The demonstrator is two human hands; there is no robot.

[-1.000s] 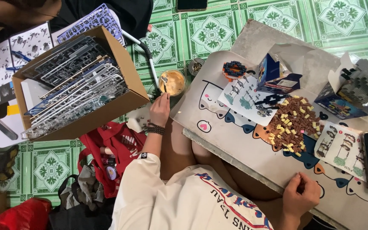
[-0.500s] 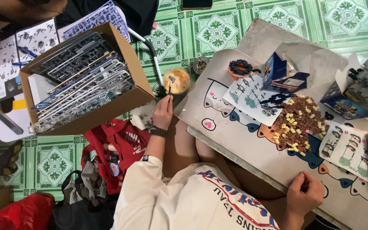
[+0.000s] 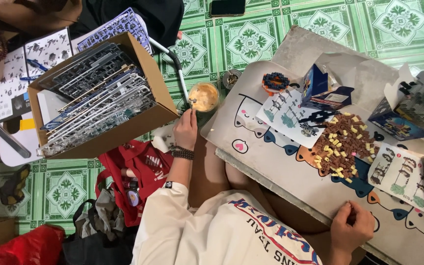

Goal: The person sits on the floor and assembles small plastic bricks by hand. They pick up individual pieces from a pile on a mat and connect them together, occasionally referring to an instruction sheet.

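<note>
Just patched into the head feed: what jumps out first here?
A heap of small brown and yellow bricks sits mid-board on the cat-print lap board. Left of it, a cardboard box full of grey plastic part frames stands on the green tiled floor. The left hand reaches to a cup of orange-brown drink; the right hand rests at the board's near edge.

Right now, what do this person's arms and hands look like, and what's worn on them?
Both are bare hands with no gloves. The left hand has a dark beaded bracelet at the wrist, and a loose cream long sleeve with a small dark tag at the cuff is pushed up the forearm. The right hand shows no rings or bracelet that I can make out.
</note>
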